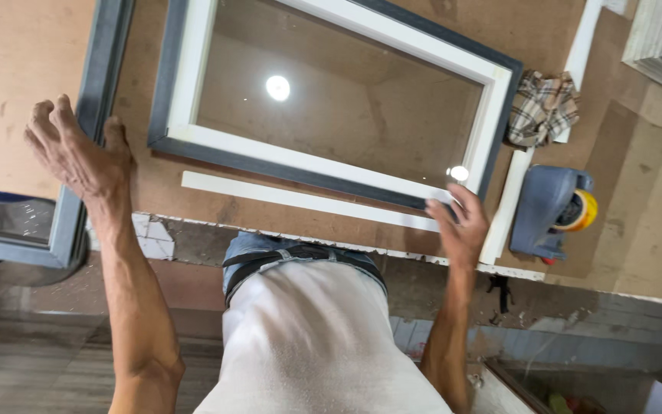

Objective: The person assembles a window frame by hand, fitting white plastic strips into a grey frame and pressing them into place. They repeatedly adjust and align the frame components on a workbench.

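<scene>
Even, soft overhead light falls across the brown workbench [331, 222], casting only faint shadows. Two bright lamp reflections glare off the glass pane [346, 100] of the framed window. Focus is fairly sharp at centre; wide-angle distortion bends the edges, and the lower corners darken.

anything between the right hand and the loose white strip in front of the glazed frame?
Nothing visible. The right hand already rests on the right end of the white strip, at the near right corner of the glazed frame. The tape dispenser sits off to the right, clear of it. The left hand is on the grey frame at left.
</scene>
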